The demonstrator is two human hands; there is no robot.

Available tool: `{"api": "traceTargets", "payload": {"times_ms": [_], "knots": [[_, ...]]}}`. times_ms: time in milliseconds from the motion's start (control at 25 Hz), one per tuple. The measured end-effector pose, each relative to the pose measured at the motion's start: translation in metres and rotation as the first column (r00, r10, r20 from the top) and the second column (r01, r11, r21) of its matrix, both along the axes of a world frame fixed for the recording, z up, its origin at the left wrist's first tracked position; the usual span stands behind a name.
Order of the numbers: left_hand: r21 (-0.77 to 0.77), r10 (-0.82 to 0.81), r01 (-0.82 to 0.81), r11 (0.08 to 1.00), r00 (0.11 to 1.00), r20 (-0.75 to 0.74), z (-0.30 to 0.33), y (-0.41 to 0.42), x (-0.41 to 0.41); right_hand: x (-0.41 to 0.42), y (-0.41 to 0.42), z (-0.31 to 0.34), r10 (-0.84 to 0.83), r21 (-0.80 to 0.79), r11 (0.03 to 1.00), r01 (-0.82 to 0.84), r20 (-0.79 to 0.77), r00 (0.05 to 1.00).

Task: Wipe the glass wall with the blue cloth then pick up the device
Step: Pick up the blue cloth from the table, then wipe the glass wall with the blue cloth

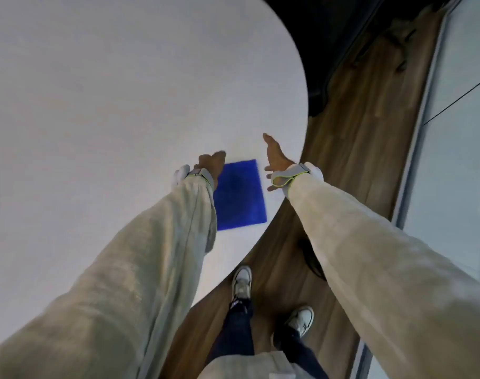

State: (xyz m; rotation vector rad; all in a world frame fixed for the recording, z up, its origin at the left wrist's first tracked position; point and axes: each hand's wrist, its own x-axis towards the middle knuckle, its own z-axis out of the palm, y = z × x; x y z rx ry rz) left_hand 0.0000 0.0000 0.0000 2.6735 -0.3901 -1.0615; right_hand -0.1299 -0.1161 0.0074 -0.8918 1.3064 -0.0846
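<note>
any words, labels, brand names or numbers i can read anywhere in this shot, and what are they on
None can be read.
blue cloth: plain, no tag or print showing.
white table: bare surface, no marking.
wrist straps on the left hand and right hand: no legible text.
shoes: any logo is too blurred to read.
glass wall: no sign or sticker visible.
</note>
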Motion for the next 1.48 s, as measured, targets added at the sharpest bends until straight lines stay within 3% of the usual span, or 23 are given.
{"api": "traceTargets", "payload": {"times_ms": [40,160,240,320,480,600,720,840,1000,1080,1160,1280,1400,1480], "knots": [[0.006,0.138,-0.138,0.990,0.989,-0.046,-0.008,0.011,0.001,0.002,0.014,-0.005,0.077,-0.037,0.996,-0.080,-0.085,0.993],[0.034,0.249,-0.247,0.968,0.960,-0.127,-0.030,0.035,-0.010,-0.001,0.033,-0.042,0.321,-0.102,0.924,-0.370,-0.319,0.891],[-0.034,0.226,-0.246,0.969,0.930,-0.289,-0.031,0.027,-0.021,0.002,0.038,-0.055,0.391,-0.085,0.896,-0.435,-0.308,0.867],[-0.170,0.147,-0.244,0.955,0.884,-0.443,-0.025,0.004,-0.032,-0.001,0.028,-0.052,0.368,-0.046,0.918,-0.393,-0.267,0.891],[-0.354,-0.095,-0.199,0.914,0.743,-0.663,0.042,-0.050,-0.077,-0.053,-0.018,0.000,0.053,-0.155,0.984,-0.087,-0.215,0.975],[-0.480,-0.341,-0.039,0.877,0.654,-0.676,0.103,-0.105,-0.144,-0.136,-0.071,0.049,-0.148,-0.333,0.940,0.075,-0.198,0.969],[-0.627,-0.534,0.078,0.775,0.611,-0.584,0.167,-0.158,-0.230,-0.224,-0.091,0.144,-0.358,-0.563,0.796,0.222,-0.141,0.923],[-0.793,-0.748,0.156,0.589,0.479,-0.460,0.264,-0.192,-0.351,-0.351,-0.090,0.257,-0.611,-0.788,0.488,0.376,-0.001,0.791],[-0.929,-0.905,0.127,0.349,0.303,-0.298,0.374,-0.186,-0.484,-0.470,-0.043,0.382,-0.741,-0.930,0.203,0.307,0.059,0.669],[-0.972,-0.960,0.078,0.220,0.193,-0.202,0.430,-0.169,-0.564,-0.534,-0.002,0.449,-0.825,-0.972,0.046,0.229,0.092,0.557],[-0.995,-0.984,0.016,0.094,0.155,-0.090,0.470,-0.156,-0.623,-0.579,0.030,0.497,-0.885,-0.991,-0.063,0.120,0.111,0.453],[-0.995,-0.994,-0.050,-0.083,0.081,0.079,0.527,-0.128,-0.705,-0.635,0.076,0.561,-0.951,-0.982,-0.120,-0.145,0.072,0.301],[-0.927,-0.916,-0.040,-0.373,0.176,0.361,0.553,-0.109,-0.759,-0.678,0.113,0.614,-0.993,-0.880,-0.100,-0.463,0.061,0.097],[-0.811,-0.778,0.115,-0.574,0.233,0.584,0.554,-0.105,-0.784,-0.702,0.132,0.647,-0.995,-0.805,-0.063,-0.589,0.093,-0.020]]}}
